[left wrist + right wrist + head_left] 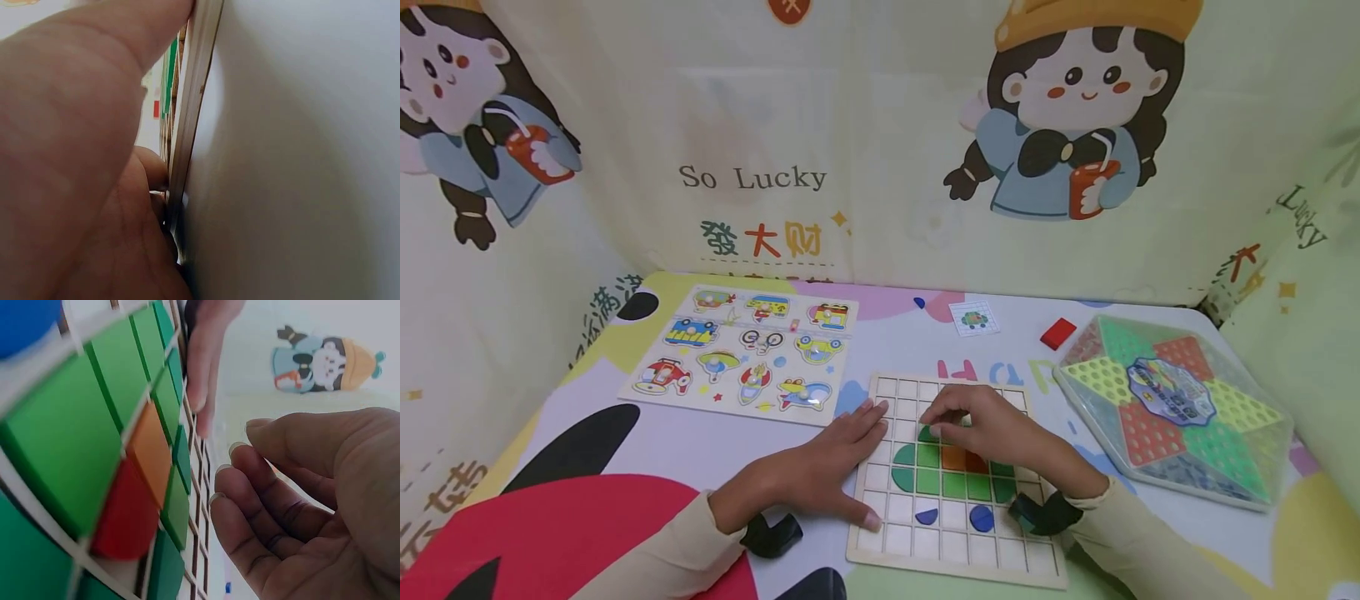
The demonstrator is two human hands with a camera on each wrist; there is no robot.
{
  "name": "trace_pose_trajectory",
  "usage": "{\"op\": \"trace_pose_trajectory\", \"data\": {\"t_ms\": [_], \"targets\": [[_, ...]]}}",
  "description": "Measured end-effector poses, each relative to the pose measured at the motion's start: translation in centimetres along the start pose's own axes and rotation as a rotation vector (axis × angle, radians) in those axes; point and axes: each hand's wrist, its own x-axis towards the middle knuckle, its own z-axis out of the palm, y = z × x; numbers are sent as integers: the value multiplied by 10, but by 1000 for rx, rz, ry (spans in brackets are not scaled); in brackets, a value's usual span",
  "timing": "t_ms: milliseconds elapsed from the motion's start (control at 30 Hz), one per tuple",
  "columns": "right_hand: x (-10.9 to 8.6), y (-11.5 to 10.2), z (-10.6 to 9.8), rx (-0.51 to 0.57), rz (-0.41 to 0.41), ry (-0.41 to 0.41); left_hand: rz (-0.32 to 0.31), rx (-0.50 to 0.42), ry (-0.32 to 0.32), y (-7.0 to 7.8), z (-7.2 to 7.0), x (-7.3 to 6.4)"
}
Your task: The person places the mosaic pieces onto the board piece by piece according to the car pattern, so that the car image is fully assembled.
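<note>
A wooden grid board [897, 507] lies before me, filled partly with flat coloured tiles. Light green squares [928, 482] form a row, with an orange square [150, 456] and a red rounded tile [127, 512] above them. Darker green rounded tiles [904, 468] sit at the sides. Lower down are a blue half circle [927, 517] and a blue round shape [981, 518]. My left hand [827, 462] rests on the board's left edge, fingers and thumb spread. Over the upper tiles hovers my right hand [981, 421], fingers loosely bent, with nothing between thumb and fingertips in the right wrist view.
A vehicle puzzle board [722, 405] lies at back left. Behind the grid are a small picture card [974, 318], a red block [1058, 334] and a small blue piece [919, 302]. To the right is a hexagonal checkers box [1232, 417]. A printed curtain [895, 167] hangs behind.
</note>
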Motion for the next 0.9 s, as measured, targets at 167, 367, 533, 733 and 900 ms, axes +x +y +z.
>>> {"op": "trace_pose_trajectory", "data": {"t_ms": [167, 367, 533, 733, 900], "targets": [[12, 11, -4, -9, 62, 81, -5, 4, -2, 2, 1, 1], [36, 26, -11, -32, 113, 187, -7, 12, 0, 2, 0, 2], [59, 41, -18, -35, 186, 252, -3, 17, 2, 1, -1, 1], [81, 55, -25, 27, 274, 320, -4, 14, 4, 0, 0, 1], [96, 66, -30, 36, 330, 385, 1, 16, 7, 1, 1, 1]]}}
